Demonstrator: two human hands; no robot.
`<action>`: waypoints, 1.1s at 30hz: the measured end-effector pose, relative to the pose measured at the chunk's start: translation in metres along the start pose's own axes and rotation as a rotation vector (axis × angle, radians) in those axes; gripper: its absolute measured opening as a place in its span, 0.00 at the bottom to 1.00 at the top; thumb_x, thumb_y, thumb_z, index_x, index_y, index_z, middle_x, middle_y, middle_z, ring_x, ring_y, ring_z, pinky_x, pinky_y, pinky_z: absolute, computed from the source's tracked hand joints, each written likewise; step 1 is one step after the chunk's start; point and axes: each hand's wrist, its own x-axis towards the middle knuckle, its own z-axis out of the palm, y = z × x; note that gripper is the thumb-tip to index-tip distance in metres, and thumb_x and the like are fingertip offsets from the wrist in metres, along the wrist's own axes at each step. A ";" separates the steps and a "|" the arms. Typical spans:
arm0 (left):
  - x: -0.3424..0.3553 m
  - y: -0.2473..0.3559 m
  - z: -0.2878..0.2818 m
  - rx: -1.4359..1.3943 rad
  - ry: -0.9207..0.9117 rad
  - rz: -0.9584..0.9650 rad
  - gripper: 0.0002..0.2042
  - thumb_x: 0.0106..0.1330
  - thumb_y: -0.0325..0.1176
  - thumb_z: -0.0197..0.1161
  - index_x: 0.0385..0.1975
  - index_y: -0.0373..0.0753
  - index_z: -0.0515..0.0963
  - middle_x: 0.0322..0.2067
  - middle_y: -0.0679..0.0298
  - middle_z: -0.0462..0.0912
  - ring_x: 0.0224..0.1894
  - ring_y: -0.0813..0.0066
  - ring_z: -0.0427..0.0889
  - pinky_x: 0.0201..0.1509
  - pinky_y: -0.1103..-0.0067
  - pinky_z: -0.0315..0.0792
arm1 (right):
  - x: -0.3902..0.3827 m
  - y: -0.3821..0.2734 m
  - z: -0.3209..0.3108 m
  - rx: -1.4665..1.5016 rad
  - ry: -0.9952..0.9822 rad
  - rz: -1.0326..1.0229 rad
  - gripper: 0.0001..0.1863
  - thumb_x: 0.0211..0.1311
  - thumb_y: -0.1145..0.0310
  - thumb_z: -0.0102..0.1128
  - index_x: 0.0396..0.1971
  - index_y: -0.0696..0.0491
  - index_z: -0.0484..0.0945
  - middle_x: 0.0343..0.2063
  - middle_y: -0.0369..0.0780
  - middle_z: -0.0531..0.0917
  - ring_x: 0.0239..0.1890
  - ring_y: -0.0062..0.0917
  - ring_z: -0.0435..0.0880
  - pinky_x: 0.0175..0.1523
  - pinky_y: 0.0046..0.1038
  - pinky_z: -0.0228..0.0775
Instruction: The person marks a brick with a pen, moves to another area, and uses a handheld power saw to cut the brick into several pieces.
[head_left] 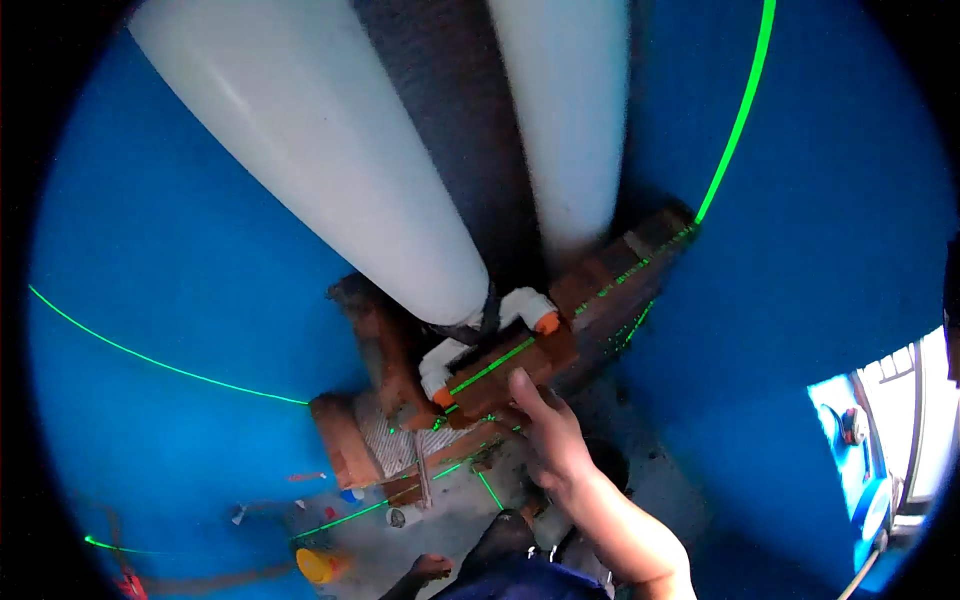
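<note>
My right hand point(550, 430) reaches in from the lower right. Its thumb points up against the near side of a reddish-brown brick point(497, 378), and its other fingers are curled low and partly hidden. A green laser line crosses the top of that brick. Two white pipe elbows with orange ends, one on the right point(525, 305) and one on the left point(437, 368), flank the brick's far side. Just beyond them stands the foot of a thick white pipe point(440, 270). My left hand does not show.
A second white pipe point(570, 130) rises behind a low brick wall point(625, 270) on the right. Blue walls point(190, 250) carry green laser lines. A ribbed pale block point(388, 435), a yellow container point(318, 566) and small scraps lie lower left. Bright blue-and-white equipment point(880, 450) shows far right.
</note>
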 end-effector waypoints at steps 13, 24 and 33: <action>0.015 0.082 0.044 0.226 0.155 -0.041 0.17 0.61 0.45 0.68 0.34 0.34 0.84 0.23 0.64 0.83 0.24 0.76 0.79 0.28 0.77 0.71 | -0.008 -0.012 -0.005 -0.024 0.171 0.055 0.41 0.60 0.44 0.65 0.64 0.56 0.63 0.57 0.43 0.75 0.61 0.35 0.72 0.67 0.44 0.61; -0.002 0.121 0.047 0.211 0.191 0.099 0.13 0.64 0.39 0.65 0.35 0.33 0.81 0.27 0.64 0.82 0.27 0.77 0.78 0.30 0.79 0.72 | -0.002 -0.008 0.000 -0.038 0.155 0.089 0.38 0.61 0.46 0.65 0.63 0.54 0.65 0.55 0.42 0.76 0.59 0.38 0.74 0.65 0.44 0.62; 0.025 0.105 0.062 0.074 0.203 0.184 0.13 0.64 0.39 0.66 0.30 0.33 0.81 0.23 0.65 0.81 0.25 0.78 0.77 0.29 0.78 0.71 | -0.002 -0.004 -0.009 -0.039 0.102 0.029 0.37 0.64 0.43 0.58 0.66 0.49 0.63 0.62 0.41 0.72 0.64 0.37 0.70 0.68 0.47 0.59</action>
